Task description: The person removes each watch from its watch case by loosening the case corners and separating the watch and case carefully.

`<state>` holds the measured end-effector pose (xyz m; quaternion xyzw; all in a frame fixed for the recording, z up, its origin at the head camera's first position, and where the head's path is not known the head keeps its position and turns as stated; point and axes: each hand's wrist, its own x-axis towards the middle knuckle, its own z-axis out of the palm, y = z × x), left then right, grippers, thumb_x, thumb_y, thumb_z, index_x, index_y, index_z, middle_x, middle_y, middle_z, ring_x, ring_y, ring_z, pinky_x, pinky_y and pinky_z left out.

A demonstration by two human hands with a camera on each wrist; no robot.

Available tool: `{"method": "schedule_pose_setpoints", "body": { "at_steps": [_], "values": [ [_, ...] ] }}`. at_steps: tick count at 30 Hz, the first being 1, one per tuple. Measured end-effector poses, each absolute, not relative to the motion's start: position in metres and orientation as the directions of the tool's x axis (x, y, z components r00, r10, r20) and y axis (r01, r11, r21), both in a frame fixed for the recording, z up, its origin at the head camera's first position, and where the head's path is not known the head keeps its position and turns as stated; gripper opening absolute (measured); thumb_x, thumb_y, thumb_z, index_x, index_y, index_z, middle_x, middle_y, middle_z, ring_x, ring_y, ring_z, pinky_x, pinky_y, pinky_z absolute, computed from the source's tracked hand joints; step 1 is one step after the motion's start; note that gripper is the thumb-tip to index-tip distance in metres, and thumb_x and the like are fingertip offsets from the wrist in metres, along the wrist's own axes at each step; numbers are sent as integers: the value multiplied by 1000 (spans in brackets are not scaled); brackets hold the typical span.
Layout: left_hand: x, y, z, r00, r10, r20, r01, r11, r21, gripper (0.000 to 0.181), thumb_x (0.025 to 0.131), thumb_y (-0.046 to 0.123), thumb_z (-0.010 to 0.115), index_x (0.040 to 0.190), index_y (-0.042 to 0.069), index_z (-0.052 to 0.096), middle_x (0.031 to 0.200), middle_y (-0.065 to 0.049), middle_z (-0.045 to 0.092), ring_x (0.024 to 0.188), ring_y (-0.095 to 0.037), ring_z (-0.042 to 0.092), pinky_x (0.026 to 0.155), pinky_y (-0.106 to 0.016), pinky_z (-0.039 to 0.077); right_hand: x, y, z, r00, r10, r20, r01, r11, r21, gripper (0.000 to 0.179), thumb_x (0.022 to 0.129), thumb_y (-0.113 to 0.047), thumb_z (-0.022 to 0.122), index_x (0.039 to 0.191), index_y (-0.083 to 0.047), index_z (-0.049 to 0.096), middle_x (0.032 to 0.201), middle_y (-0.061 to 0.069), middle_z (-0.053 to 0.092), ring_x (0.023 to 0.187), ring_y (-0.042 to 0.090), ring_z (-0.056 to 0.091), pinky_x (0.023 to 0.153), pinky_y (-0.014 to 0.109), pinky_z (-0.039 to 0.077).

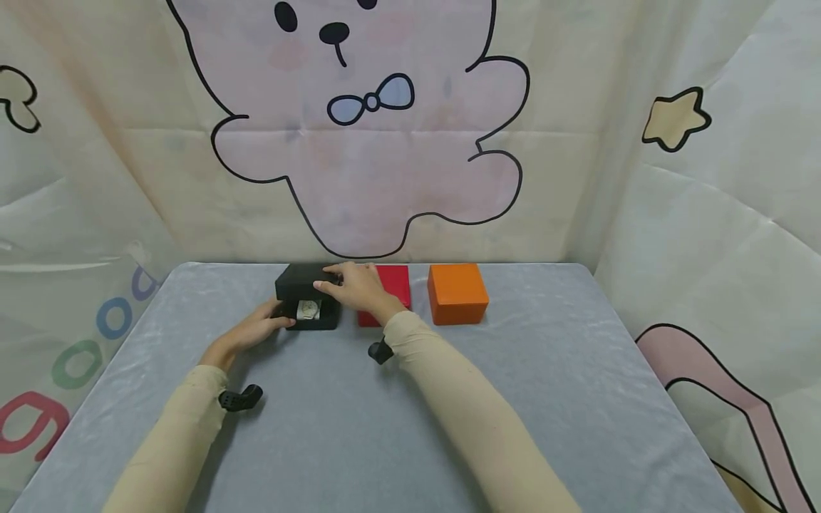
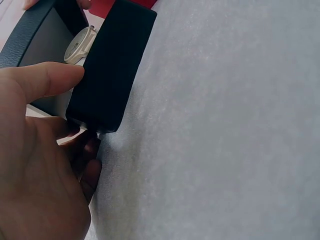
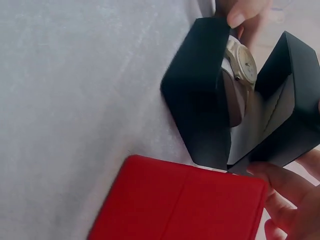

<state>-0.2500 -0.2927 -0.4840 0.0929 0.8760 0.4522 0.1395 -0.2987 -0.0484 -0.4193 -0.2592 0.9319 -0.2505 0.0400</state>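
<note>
Left grip (image 1: 256, 325) clamps the black watch-box base (image 2: 112, 67), right grip (image 1: 360, 286) its raised lid (image 1: 296, 285); opening faces near, front edge running left-right. Left curtain (image 1: 38, 306) shows green and blue "o" letters (image 1: 62, 371).

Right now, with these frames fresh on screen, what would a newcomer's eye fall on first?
Probably the pale watch in the open dark box, near the table's far edge, with the left grip and right grip on that box. Next come the bright orange box to the right and, between the two, the red box, partly hidden. The large cartoon animal behind the table also stands out.
</note>
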Motion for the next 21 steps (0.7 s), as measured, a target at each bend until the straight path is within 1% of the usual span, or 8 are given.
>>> {"method": "schedule_pose_setpoints", "body": {
  "at_steps": [2,4,9,15,17,21],
  "values": [
    [-250,-292,-482,-944,281,-173,29,592,806,78,97,21,56,157,-9,16,162,-37,16,150,-55,14,117,-72,17,-300,-49,-417,-870,-492,46,-445,740,-504,55,98,-57,55,143,-26,59,124,-2,71,117,13,62,107,42,35],
    [-250,-291,-482,-945,281,-165,36,591,806,79,97,21,57,158,-8,15,162,-36,15,150,-55,13,117,-72,17,-302,-49,-415,-874,-484,39,-435,744,-508,55,98,-58,53,143,-26,59,125,-2,70,117,14,62,108,42,35],
    [-248,-291,-482,-944,310,-110,86,556,827,81,96,16,58,160,-3,11,164,-33,14,152,-54,11,118,-72,14,-307,-50,-411,-877,-480,30,-425,744,-515,55,100,-59,50,142,-25,61,124,-2,70,116,14,62,105,42,36],
    [-248,-293,-486,-939,335,-84,108,518,849,83,97,11,57,160,-3,5,165,-32,11,152,-53,12,120,-70,12,-312,-52,-406,-885,-465,14,-399,743,-537,55,101,-58,47,141,-23,62,131,-1,69,121,16,61,101,42,38],
    [-249,-293,-487,-938,338,-78,112,509,853,83,97,10,57,160,-2,5,165,-32,11,152,-53,12,120,-70,11,-313,-53,-404,-892,-453,0,-378,744,-551,55,102,-58,45,142,-23,61,136,-1,66,126,17,60,102,44,37],
    [-249,-293,-488,-937,344,-63,125,497,859,83,96,9,57,161,-2,7,166,-32,10,153,-53,8,120,-71,7,-315,-55,-402,-907,-418,-38,-319,746,-585,58,103,-59,41,146,-24,56,145,0,60,133,20,54,109,47,35]
  ]
}}
